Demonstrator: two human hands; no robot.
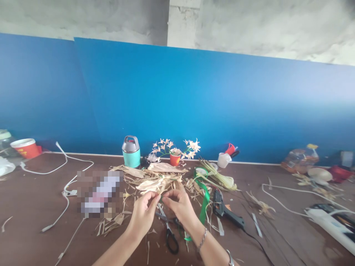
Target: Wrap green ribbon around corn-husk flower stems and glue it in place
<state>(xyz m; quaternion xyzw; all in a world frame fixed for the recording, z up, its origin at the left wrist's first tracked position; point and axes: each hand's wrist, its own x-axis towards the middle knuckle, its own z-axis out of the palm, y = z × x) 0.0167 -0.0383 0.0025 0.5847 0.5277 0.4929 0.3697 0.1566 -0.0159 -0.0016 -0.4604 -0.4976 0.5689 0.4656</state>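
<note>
Pixelated pink-and-white patch (98, 192): blurred out, contents unreadable.
Black-handled metal scissors (169, 233): blades partly covered by right hand (180, 207).
Small pale piece (158, 198) between left hand (142, 216) and right hand: too small to identify.
White plastic power strip (331, 225): cut off by right edge.
Clear jar with pale lid (4, 138): cut off by left edge.
Forearms: cut off by bottom edge.

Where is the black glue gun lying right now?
In the head view the black glue gun lies on the brown table, just right of the right hand and the green ribbon.
</note>
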